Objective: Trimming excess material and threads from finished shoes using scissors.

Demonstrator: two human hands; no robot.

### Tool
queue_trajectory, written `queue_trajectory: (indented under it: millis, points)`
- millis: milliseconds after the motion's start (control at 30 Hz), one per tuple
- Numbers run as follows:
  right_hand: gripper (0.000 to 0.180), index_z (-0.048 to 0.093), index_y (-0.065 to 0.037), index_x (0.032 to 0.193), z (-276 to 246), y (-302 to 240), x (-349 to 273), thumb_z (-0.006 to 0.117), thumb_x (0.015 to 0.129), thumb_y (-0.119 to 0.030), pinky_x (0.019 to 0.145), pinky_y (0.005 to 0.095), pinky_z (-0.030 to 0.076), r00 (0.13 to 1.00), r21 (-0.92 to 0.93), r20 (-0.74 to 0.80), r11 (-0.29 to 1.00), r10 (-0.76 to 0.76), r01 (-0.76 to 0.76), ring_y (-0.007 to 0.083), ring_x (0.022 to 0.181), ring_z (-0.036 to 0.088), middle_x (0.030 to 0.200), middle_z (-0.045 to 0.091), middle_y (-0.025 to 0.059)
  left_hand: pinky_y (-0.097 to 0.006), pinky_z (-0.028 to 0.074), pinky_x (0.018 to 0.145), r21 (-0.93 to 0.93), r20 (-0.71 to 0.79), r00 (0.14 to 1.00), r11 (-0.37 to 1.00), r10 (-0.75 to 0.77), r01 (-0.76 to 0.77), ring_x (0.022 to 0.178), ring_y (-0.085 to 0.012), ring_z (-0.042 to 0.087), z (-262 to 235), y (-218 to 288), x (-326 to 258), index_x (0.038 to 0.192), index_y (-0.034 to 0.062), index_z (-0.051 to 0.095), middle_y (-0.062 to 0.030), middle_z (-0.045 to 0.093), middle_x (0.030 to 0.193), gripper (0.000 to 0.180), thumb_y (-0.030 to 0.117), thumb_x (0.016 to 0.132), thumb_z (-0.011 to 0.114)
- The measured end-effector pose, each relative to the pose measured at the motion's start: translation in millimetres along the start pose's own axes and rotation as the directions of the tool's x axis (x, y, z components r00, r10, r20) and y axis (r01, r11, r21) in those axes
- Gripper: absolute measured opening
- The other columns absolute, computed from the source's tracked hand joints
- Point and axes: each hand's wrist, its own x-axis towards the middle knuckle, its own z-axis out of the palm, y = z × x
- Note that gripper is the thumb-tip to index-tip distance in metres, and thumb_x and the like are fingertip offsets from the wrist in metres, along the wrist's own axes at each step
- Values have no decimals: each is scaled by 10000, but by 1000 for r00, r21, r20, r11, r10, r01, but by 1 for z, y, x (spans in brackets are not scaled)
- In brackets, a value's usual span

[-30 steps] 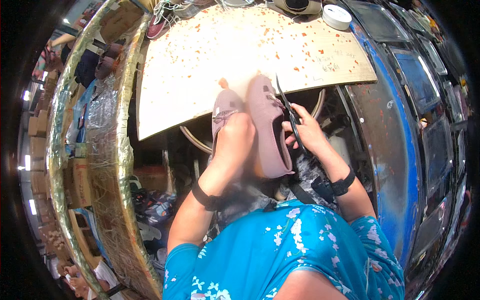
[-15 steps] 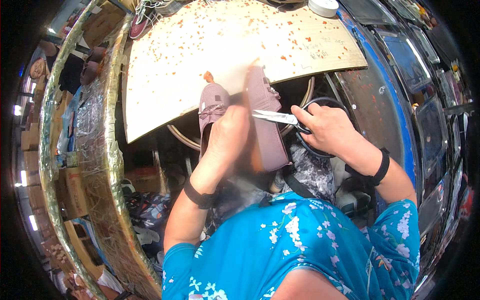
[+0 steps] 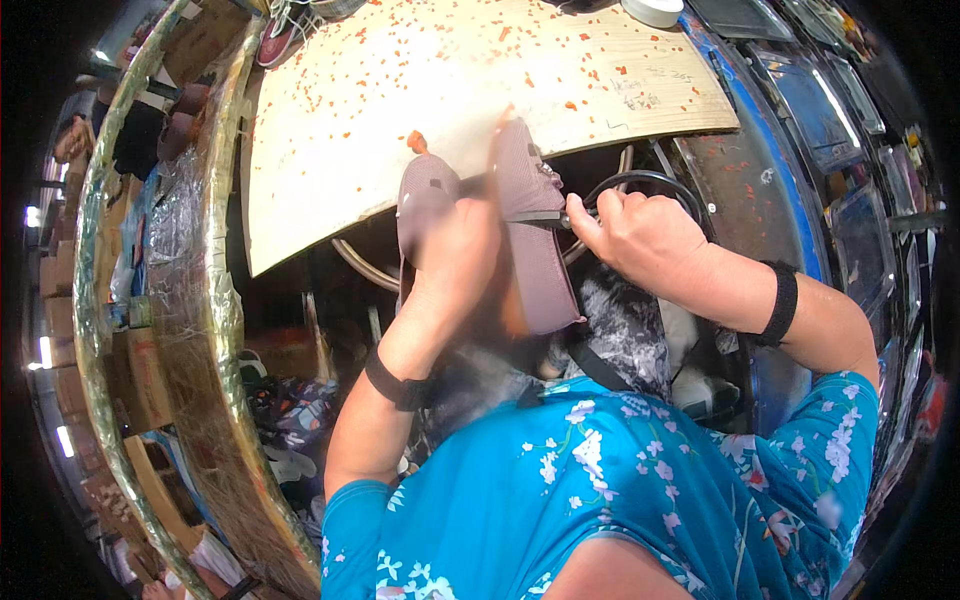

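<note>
Two mauve shoes hang together at the board's near edge, the left shoe and the right shoe, toes pointing away from me. My left hand is closed on the shoes between them and hides part of the left one. A smear blurs the gap between the two. In my right hand is a pair of black-handled scissors, gripped with fingers curled in the loops. The blades lie across the upper of the right shoe, near its small trim; their tips are hard to make out.
A light wooden board strewn with orange scraps spans the far side. At its back are a white roll and a dark red shoe. A foil-edged rack runs along the left, a blue-edged conveyor along the right.
My right hand has turned over and moved slightly left, its elbow swinging outward. The scissor blades, bright and spread before, now look dark and edge-on. The shoes have stayed nearly in place.
</note>
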Motion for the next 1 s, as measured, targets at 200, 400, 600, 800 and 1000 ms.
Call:
queue_trajectory:
  millis: [200,400,600,800,1000]
  points:
    - [312,559,-53,1060,11,-9,2,581,767,-158,473,300,503,995,221,83,972,59,-76,215,583,627,717,566,105,-341,499,623,102,-250,960,982,-127,157,693,-293,625,-59,-6,-33,884,16,595,-154,620,819,83,62,815,596]
    - [405,541,-129,1114,35,-36,21,671,737,-203,541,388,504,957,592,50,763,286,-259,294,631,614,707,557,128,-469,478,695,459,467,565,732,-680,503,784,-408,601,-144,-64,-189,796,-13,634,-242,612,821,246,222,828,571]
    - [417,511,-126,1147,43,-63,48,636,755,-193,643,437,519,934,791,-41,583,356,-188,351,762,629,802,612,175,-358,486,639,209,105,848,846,-519,491,712,-339,619,-126,-47,-177,876,-15,633,-187,624,804,161,134,844,583]
    - [518,549,-72,1168,14,-56,44,756,704,-171,663,307,493,823,978,30,154,568,-142,182,678,599,798,623,122,-400,492,702,-36,242,841,862,-483,505,800,-364,639,-73,-3,-66,950,-31,630,-240,631,810,388,337,853,555]
    - [446,471,-29,1243,29,-32,8,598,841,-175,320,193,351,707,741,609,-578,360,-343,89,377,489,622,567,65,-451,444,864,107,55,927,926,-370,363,1014,-396,513,-21,13,-32,1065,-108,470,-271,511,1044,668,439,742,677]
